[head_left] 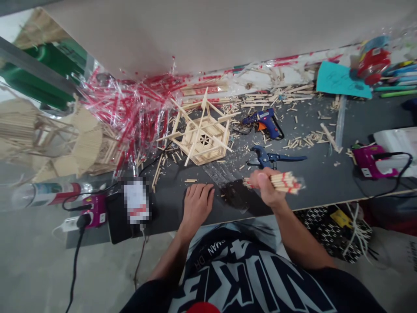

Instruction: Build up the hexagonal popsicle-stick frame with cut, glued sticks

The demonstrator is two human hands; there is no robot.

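My right hand [271, 191] is closed around a bundle of wooden chopsticks [286, 181] in clear wrappers with red print, held above the front part of the table. Both ends of the bundle stick out past the fist. My left hand [198, 201] lies palm down near the table's front edge, fingers stretched out, holding nothing. Just beyond it are two short sticks [190, 180]. A six-sided structure of wooden sticks [205, 139] stands past my hands. Behind my right hand lie a blue-handled cutter [276, 157] and a blue glue gun [265, 121].
Torn red-and-clear wrappers [130, 108] pile up at back left, beside more stick structures [84, 143]. Cut stick pieces [302, 141] litter the dark table [312, 182]. A phone [137, 202], purple power adapters [373, 161], cords and a plastic bottle [48, 194] sit around the sides.
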